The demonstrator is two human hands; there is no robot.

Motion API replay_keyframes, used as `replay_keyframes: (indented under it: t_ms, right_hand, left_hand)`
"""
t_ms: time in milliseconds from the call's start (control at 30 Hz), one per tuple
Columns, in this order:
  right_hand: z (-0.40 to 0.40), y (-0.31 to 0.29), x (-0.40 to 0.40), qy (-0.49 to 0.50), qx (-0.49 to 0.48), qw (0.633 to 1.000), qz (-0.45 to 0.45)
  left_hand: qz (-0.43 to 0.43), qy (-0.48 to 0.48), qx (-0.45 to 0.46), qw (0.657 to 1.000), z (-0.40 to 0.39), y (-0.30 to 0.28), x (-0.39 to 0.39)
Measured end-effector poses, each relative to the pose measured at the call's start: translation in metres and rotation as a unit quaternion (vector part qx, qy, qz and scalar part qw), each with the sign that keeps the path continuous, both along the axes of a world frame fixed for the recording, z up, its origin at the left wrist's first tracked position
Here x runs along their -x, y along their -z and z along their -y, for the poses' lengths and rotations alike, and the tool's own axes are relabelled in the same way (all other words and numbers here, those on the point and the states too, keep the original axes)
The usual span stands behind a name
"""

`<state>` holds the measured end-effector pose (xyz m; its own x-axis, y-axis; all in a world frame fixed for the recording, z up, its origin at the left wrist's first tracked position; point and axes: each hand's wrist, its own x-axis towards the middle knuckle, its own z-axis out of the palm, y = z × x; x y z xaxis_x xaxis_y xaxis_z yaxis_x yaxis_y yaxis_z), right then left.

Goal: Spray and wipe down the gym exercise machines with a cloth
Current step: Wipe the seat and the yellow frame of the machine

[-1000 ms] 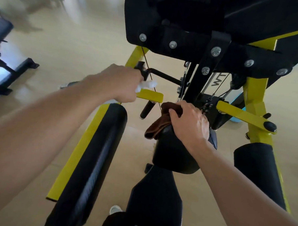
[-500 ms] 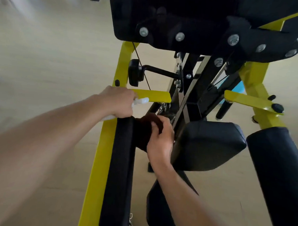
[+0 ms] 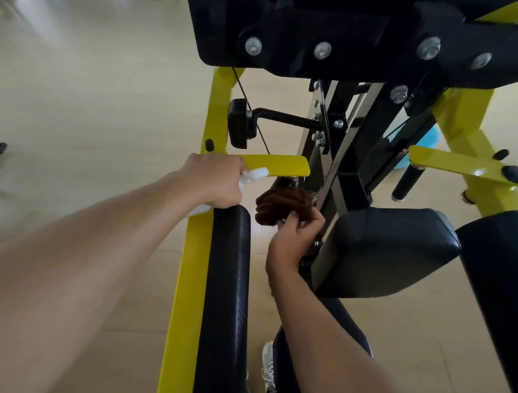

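Observation:
A yellow and black gym machine (image 3: pixel 188 282) fills the view. My left hand (image 3: pixel 214 181) grips a white spray bottle (image 3: pixel 254 174), most of it hidden under the hand, just above the top of the long black pad (image 3: pixel 226 299) on the left. My right hand (image 3: pixel 294 239) holds a bunched brown cloth (image 3: pixel 281 204) in the gap between that pad and the black centre cushion (image 3: pixel 392 249), close to the black frame.
A yellow lever (image 3: pixel 278 166) juts right behind the bottle. Another black roller pad (image 3: pixel 500 281) and yellow arm (image 3: pixel 461 165) stand on the right. A large black bolted pad (image 3: pixel 333 36) hangs overhead. My shoe (image 3: pixel 268 366) shows below on pale wood floor (image 3: pixel 92 100).
My right hand has lifted the cloth off the side of the left pad into the gap by the frame. My left hand with the bottle stays near the pad's top.

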<state>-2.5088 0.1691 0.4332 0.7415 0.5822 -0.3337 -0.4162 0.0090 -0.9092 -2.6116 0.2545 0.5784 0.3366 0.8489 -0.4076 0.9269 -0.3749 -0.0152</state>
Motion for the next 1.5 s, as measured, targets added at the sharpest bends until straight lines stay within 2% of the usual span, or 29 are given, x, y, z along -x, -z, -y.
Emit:
replay_keyframes:
  t_ms: [67,300,433,533,633,733,800,900,1000,1100,1167,1300,1433,1500]
  right_hand:
    - [-0.021,0.009,-0.003,0.007,0.01,1.0,0.004]
    - [-0.057,0.033,-0.026,-0.077,0.074,0.991,0.078]
    - [-0.057,0.048,-0.031,-0.103,0.046,0.988,0.108]
    - [-0.061,0.055,-0.03,-0.161,0.047,0.979,0.116]
    - [-0.073,0.063,-0.026,-0.216,0.092,0.967,0.099]
    - [-0.077,0.081,-0.023,-0.209,0.144,0.956,0.15]
    - [-0.063,0.065,-0.022,-0.181,0.14,0.959,0.165]
    - [-0.04,0.054,-0.021,-0.163,0.109,0.976,0.099]
    - [-0.027,0.054,-0.015,-0.131,0.11,0.98,-0.099]
    - [-0.023,0.06,-0.019,-0.085,0.119,0.93,-0.338]
    - [-0.014,0.067,-0.022,-0.117,0.073,0.897,-0.42]
    - [-0.001,0.074,-0.019,-0.164,0.044,0.884,-0.436]
    - [-0.003,0.069,-0.008,-0.092,0.155,0.908,-0.378]
    - [-0.004,0.059,-0.009,-0.059,0.212,0.901,-0.373]
  left_hand:
    - [-0.009,-0.003,-0.001,1.0,0.0,0.0,-0.002]
    - [-0.031,-0.009,-0.021,0.999,-0.003,0.002,-0.008]
    - [-0.037,-0.016,-0.029,0.999,-0.003,0.005,-0.009]
    - [-0.042,-0.018,-0.027,0.999,-0.005,0.006,-0.009]
    - [-0.043,-0.016,-0.024,0.999,-0.006,0.007,-0.008]
    - [-0.043,-0.015,-0.026,0.999,-0.006,0.007,-0.007]
    - [-0.042,-0.015,-0.025,0.999,-0.005,0.006,-0.008]
    - [-0.039,-0.013,-0.028,0.999,-0.004,0.006,-0.008]
    - [-0.041,-0.016,-0.024,0.999,-0.003,0.005,-0.008]
    - [-0.034,-0.023,-0.014,0.999,-0.002,0.004,-0.007]
    - [-0.034,-0.024,-0.013,0.999,-0.001,0.004,-0.008]
    - [-0.032,-0.026,-0.016,0.999,0.0,0.003,-0.009]
    - [-0.028,-0.026,-0.013,0.999,0.001,0.002,-0.008]
    - [-0.027,-0.028,-0.015,0.999,0.001,0.003,-0.008]
